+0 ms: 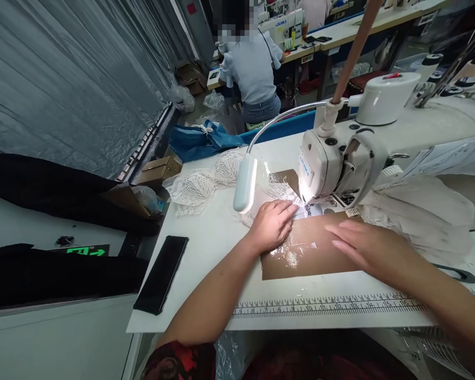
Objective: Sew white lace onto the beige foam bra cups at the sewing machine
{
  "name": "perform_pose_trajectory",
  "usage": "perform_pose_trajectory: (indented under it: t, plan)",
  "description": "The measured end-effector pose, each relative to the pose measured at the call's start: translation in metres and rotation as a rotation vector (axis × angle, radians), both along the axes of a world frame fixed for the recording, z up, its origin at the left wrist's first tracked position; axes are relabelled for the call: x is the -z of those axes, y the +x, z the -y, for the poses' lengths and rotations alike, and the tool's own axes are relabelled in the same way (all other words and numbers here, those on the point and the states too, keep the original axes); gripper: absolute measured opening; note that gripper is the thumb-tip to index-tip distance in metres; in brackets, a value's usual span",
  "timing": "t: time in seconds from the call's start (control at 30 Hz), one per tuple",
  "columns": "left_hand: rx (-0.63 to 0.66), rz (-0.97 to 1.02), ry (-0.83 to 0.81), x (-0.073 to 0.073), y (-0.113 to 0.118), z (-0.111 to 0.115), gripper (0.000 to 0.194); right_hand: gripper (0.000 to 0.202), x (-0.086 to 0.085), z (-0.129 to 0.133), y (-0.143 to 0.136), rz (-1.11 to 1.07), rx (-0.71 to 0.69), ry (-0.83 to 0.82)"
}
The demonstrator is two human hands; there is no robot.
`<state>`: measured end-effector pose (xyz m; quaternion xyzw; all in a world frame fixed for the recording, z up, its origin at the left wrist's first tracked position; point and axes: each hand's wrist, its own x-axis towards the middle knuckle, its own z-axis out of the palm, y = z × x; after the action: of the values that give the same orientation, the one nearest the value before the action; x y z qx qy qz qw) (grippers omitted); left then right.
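My left hand (272, 226) rests beside the needle of a JUKI sewing machine (316, 163), its fingers closed over white lace fabric (279, 191) and pressing it to the bed. Part of the lace is hidden beneath that hand. White lace cups (196, 190) lie further left on the table, next to the small lamp. My right hand (364, 243) hovers or lies lightly over the brown tape-covered sheet (312, 253), fingers stretched out with nothing in them. Gathered sheer fabric (423, 211) lies to the right of the needle, behind my right hand.
A lamp head (245, 183) on a bendy neck hangs left of the needle. A black phone (161, 274) lies at the table's left edge. A printed ruler (324, 306) runs along the front. Black scissors or snips (457, 273) lie right. A person (251, 68) sits ahead.
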<state>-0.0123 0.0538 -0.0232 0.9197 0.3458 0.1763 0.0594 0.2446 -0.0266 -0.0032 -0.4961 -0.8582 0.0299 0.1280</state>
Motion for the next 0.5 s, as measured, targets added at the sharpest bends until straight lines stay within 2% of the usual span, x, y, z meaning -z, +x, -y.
perform_pose_trajectory:
  t: [0.07, 0.13, 0.2, 0.27, 0.33, 0.4, 0.47, 0.5]
  plan:
    - [-0.039, 0.011, -0.004, -0.002, -0.001, 0.000, 0.038, 0.031, -0.003, 0.018, 0.026, 0.022, 0.057, -0.013]
    - [-0.082, 0.027, -0.040, -0.004, -0.003, -0.002, 0.033, 0.026, 0.001, 0.037, 0.054, 0.038, 0.104, -0.009]
    - [-0.116, 0.047, -0.098, -0.009, -0.005, -0.003, 0.026, 0.022, 0.015, 0.052, 0.080, 0.039, 0.135, 0.045]
    - [-0.125, 0.056, -0.148, -0.018, -0.007, 0.000, 0.021, 0.028, 0.032, 0.062, 0.101, 0.060, 0.113, 0.089]
    - [-0.028, 0.049, -0.228, -0.030, -0.008, 0.011, 0.019, 0.039, 0.047, 0.066, 0.114, 0.090, 0.103, 0.095]
    - [0.181, 0.044, -0.390, -0.042, -0.008, 0.028, 0.018, 0.045, 0.056, 0.067, 0.120, 0.120, 0.073, 0.089]
    - [0.378, 0.038, -0.556, -0.054, -0.006, 0.047, 0.019, 0.044, 0.056, 0.066, 0.123, 0.133, 0.016, 0.089]
    - [0.433, 0.041, -0.614, -0.058, -0.006, 0.055, 0.019, 0.043, 0.054, 0.064, 0.122, 0.119, -0.004, 0.082]
